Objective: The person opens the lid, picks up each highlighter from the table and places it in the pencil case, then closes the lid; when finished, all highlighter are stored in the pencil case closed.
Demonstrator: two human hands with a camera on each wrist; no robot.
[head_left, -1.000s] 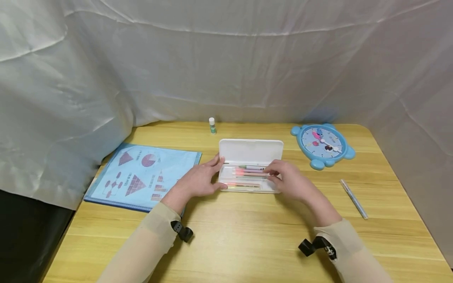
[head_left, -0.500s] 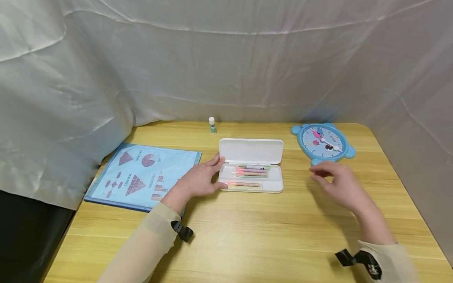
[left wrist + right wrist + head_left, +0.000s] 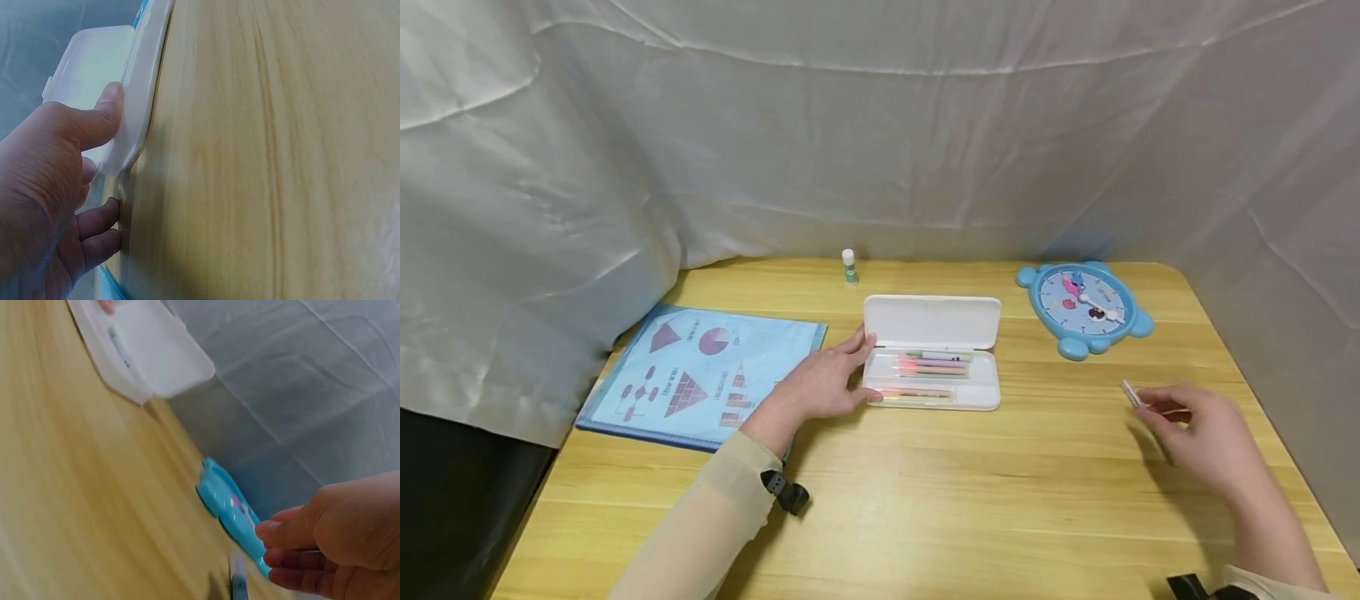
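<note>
A white pencil case (image 3: 985,393) lies with its lid up on the wooden table, holding several coloured pens (image 3: 934,365). My left hand (image 3: 820,382) holds the case by its left end, thumb at the near corner and a finger at the back. In the left wrist view, the thumb (image 3: 103,119) presses on the case's wall. My right hand (image 3: 1206,433) is over a slim silver-grey pen (image 3: 1131,393) at the right, most of it hidden in the head view. The right wrist view shows the pen (image 3: 238,578) apart from the loosely bent fingers.
A blue bear-shaped toy clock (image 3: 1084,308) lies at the back right. Behind the case stands a small glue stick (image 3: 849,267) with a white cap. A blue document pouch (image 3: 700,375) lies at the left. Grey cloth (image 3: 925,150) hangs behind the table.
My right hand has left the right side of the pencil case and moved right and nearer, to the pen. The left hand has stayed on the case.
</note>
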